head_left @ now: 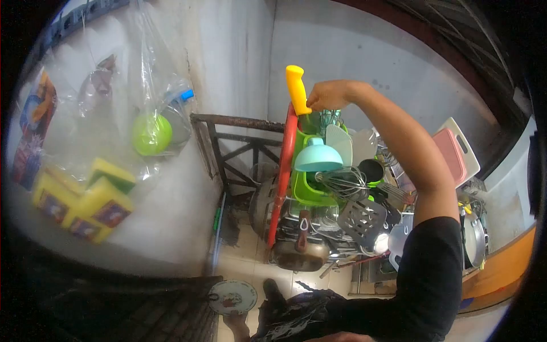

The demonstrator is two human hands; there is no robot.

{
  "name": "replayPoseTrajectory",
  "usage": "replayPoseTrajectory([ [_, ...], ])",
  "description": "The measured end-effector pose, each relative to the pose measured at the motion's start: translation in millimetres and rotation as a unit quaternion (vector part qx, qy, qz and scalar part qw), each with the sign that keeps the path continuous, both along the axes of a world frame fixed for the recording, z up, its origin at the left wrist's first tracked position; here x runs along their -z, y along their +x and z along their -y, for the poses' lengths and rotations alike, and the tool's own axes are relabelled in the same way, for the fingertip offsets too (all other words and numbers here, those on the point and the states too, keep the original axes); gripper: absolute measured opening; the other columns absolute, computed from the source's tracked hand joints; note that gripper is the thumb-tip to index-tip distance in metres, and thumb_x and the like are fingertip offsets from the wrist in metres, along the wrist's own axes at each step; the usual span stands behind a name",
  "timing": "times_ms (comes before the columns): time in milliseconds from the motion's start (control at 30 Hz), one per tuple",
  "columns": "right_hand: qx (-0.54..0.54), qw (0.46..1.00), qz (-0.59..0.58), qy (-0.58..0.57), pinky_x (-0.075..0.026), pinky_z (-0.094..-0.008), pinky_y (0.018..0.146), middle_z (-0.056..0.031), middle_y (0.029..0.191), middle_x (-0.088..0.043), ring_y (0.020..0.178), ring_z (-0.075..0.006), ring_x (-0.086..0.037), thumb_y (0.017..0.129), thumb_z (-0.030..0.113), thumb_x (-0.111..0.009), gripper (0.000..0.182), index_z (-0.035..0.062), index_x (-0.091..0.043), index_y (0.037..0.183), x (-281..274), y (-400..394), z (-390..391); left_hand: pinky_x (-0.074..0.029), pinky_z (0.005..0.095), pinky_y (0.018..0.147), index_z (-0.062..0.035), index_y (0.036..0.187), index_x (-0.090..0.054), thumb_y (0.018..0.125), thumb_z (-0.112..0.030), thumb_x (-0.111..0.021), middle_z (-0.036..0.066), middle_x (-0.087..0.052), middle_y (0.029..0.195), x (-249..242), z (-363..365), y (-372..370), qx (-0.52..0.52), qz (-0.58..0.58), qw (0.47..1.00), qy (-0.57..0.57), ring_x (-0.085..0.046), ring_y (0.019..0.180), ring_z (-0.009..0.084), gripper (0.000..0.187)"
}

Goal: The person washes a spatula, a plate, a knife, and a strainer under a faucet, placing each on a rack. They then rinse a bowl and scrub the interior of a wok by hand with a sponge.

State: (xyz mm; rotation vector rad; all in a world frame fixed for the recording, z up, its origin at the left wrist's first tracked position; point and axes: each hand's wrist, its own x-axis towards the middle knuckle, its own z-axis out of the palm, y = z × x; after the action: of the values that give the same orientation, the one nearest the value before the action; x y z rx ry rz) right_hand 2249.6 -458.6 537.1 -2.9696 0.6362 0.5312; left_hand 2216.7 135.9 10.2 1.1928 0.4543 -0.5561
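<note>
My left hand [236, 326], low in the view, is closed on the edge of a round, pale plate [233, 297] with faint markings. My right hand [332, 94] is over the back of a bright green utensil basket [310, 194], its fingers curled downward beside a thick yellow handle [296, 85]. Whether those fingers grip anything is hidden. From the basket stick out a light-blue ladle [318, 158], a wire whisk [347, 183], a black slotted turner [362, 221] and several other utensils.
A red rail [281, 182] runs along the rack's left side, with a brown-handled pan [299, 255] below. Pink and white cutting boards [450, 154] stand at the right. Plastic bags with yellow sponges [85, 199] and a green ball-like item [152, 134] hang on the left wall.
</note>
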Motion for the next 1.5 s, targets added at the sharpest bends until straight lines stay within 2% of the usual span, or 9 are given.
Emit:
replayPoseTrajectory([
  [67,-0.045,0.999,-0.011,-0.018,-0.051,-0.0422,0.097,-0.0209,0.117,-0.071,0.105,-0.0351,-0.068,0.099,0.026,-0.057,0.037,0.0009,-0.069,0.123,-1.6,-4.4,11.9,-0.055,0.0392,0.096,0.0001,0.144,-0.044,0.095,-0.014,-0.068,0.020,-0.058,0.131,74.6,-41.6,15.9,0.231,0.224,0.920,0.222,-0.066,0.102,0.0299,0.056],
  [100,-0.092,0.995,-0.017,-0.039,-0.049,-0.0425,0.101,-0.0213,0.124,-0.069,0.111,-0.0355,-0.066,0.102,0.030,-0.055,0.041,0.0003,-0.066,0.128,-4.5,-8.4,12.6,-0.054,0.0397,0.098,-0.0005,0.145,-0.043,0.096,-0.014,-0.068,0.020,-0.057,0.132,89.4,-54.6,17.8,0.432,0.415,0.695,0.398,-0.064,0.105,0.0303,0.057],
  [367,-0.062,0.930,0.275,-0.235,-0.049,-0.0425,0.105,-0.0204,0.133,-0.066,0.118,-0.0309,-0.065,0.104,0.027,-0.058,0.036,0.0015,-0.069,0.127,-67.3,-142.8,-89.7,-0.057,0.0521,0.088,-0.0029,0.136,-0.057,0.088,-0.004,-0.067,0.013,-0.060,0.134,65.3,-54.2,-24.5,0.224,0.228,0.938,0.135,-0.062,0.119,0.0337,0.049],
  [433,0.025,0.951,0.280,-0.130,-0.049,-0.0417,0.106,-0.0219,0.130,-0.067,0.117,-0.0279,-0.066,0.103,0.026,-0.060,0.034,0.0014,-0.070,0.124,-79.6,-187.8,-163.6,-0.056,0.0492,0.093,-0.0017,0.133,-0.059,0.091,-0.004,-0.062,0.014,-0.062,0.131,-9.0,-27.4,-26.5,0.167,0.011,0.981,0.094,-0.061,0.119,0.0295,0.042],
  [567,-0.035,0.930,0.353,0.093,-0.050,-0.0434,0.105,-0.0249,0.129,-0.066,0.114,-0.0287,-0.067,0.104,0.028,-0.057,0.036,0.0017,-0.069,0.125,-40.7,-312.5,-186.5,-0.054,0.0440,0.095,0.0033,0.127,-0.062,0.091,-0.004,-0.059,0.015,-0.064,0.126,-74.5,4.6,-53.0,0.215,0.094,0.963,0.130,-0.061,0.117,0.0239,0.036],
  [767,-0.025,0.790,0.248,0.561,-0.055,-0.0416,0.093,-0.0240,0.122,-0.069,0.110,-0.0274,-0.069,0.102,0.037,-0.059,0.054,-0.0087,-0.060,0.130,114.6,-456.5,-256.1,-0.052,0.0411,0.092,0.0084,0.119,-0.062,0.090,0.000,-0.057,0.024,-0.065,0.114,-118.0,41.1,-92.9,0.450,0.509,0.698,0.228,-0.066,0.104,0.0360,0.031],
  [1000,0.354,0.667,0.471,0.455,-0.054,-0.0343,0.093,-0.0160,0.120,-0.069,0.107,-0.0217,-0.066,0.100,0.037,-0.066,0.063,-0.0033,-0.048,0.144,346.6,-437.6,-397.1,-0.058,0.0481,0.081,0.0051,0.100,-0.058,0.083,0.006,-0.059,0.026,-0.054,0.135,-96.4,106.0,-216.3,0.488,0.630,0.596,0.099,-0.067,0.099,0.0462,0.017],
  [1067,0.481,0.513,0.508,0.498,-0.053,-0.0347,0.086,-0.0114,0.112,-0.070,0.097,-0.0198,-0.065,0.100,0.030,-0.066,0.048,-0.0039,-0.056,0.133,364.0,-430.0,-408.8,-0.059,0.0508,0.081,0.0029,0.102,-0.058,0.083,0.001,-0.063,0.024,-0.053,0.138,-89.5,120.5,-250.4,0.528,0.643,0.544,0.109,-0.067,0.099,0.0463,0.020],
  [1500,0.389,0.659,0.588,0.261,-0.052,-0.0366,0.084,-0.0135,0.096,-0.072,0.089,-0.0200,-0.066,0.098,0.010,-0.062,0.027,-0.0026,-0.062,0.122,374.3,-440.9,-293.1,-0.051,0.0473,0.097,0.0018,0.112,-0.062,0.087,-0.020,-0.067,0.023,-0.061,0.122,-138.8,306.0,-189.0,0.502,0.765,0.379,0.138,-0.061,0.106,0.0438,0.033],
])
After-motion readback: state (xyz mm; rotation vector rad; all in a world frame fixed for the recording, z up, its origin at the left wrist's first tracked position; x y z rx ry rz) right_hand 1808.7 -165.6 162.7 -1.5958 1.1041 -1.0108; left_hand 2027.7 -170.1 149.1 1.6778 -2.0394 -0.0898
